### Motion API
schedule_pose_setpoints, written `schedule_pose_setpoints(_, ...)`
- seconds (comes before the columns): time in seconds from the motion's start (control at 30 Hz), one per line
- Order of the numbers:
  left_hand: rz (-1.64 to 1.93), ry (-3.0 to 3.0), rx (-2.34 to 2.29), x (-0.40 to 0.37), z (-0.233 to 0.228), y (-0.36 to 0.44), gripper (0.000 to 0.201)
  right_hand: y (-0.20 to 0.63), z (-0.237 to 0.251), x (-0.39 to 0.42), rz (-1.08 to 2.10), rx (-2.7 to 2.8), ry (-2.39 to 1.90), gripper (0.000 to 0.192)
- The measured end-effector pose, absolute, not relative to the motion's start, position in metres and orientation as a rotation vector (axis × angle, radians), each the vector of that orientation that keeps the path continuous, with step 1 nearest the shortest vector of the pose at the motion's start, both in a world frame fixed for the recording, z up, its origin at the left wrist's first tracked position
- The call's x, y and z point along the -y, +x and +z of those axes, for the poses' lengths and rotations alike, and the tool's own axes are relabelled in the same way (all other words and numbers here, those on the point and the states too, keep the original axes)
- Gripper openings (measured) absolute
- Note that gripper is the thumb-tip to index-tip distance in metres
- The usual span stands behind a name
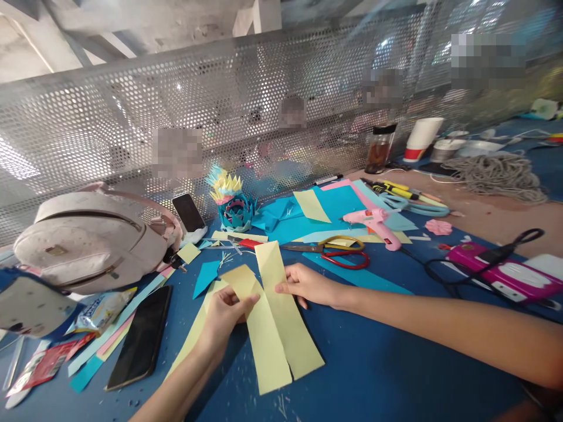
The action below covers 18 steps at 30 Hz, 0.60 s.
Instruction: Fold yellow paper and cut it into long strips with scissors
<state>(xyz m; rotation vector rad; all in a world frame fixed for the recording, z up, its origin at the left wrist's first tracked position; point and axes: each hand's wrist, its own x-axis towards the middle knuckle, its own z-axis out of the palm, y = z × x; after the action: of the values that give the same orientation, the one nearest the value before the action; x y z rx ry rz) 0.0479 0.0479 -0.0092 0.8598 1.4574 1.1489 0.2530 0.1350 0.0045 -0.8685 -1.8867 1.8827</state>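
My left hand (225, 313) pinches a pale yellow paper strip (267, 346), thumb on top, near its bent upper end. Between thumb and fingers, my right hand (308, 285) grips a second yellow strip (281, 310) by its right edge. The two strips spread apart at the top and meet along a line lower down; whether they are still joined there I cannot tell. Under my left forearm lies another yellow paper piece (193, 334), partly hidden. Beyond the strips are scissors (345, 251) with red and yellow handles and a red-handled cutter (250, 243).
A pink glue gun (373, 223) rests on blue paper (281, 220), right of a folded-paper pineapple shape (235, 208). A black phone (141, 337), snack wrappers (101, 310) and a pale backpack (94, 234) are at left. A magenta device (501, 272) with black cable lies right.
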Motion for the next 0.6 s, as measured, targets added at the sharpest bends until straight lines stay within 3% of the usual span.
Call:
schedule_pose_setpoints(0.2,1.007,0.930,-1.402,-0.0490,-0.0075,0.0436,0.052,0.2541,0.0022,-0.1352,1.872,1.881,-0.828,0.059)
schedule_pose_setpoints(0.43,1.094,0.923,-1.441,-0.0486,-0.0130,0.0417,0.043,0.2531,-0.0007,-0.1359,1.873,1.882,-0.845,0.049)
schedule_pose_setpoints(0.6,1.083,0.921,-1.417,-0.0500,-0.0099,0.0440,0.045,0.2538,0.0014,-0.1350,1.873,1.880,-0.832,0.054)
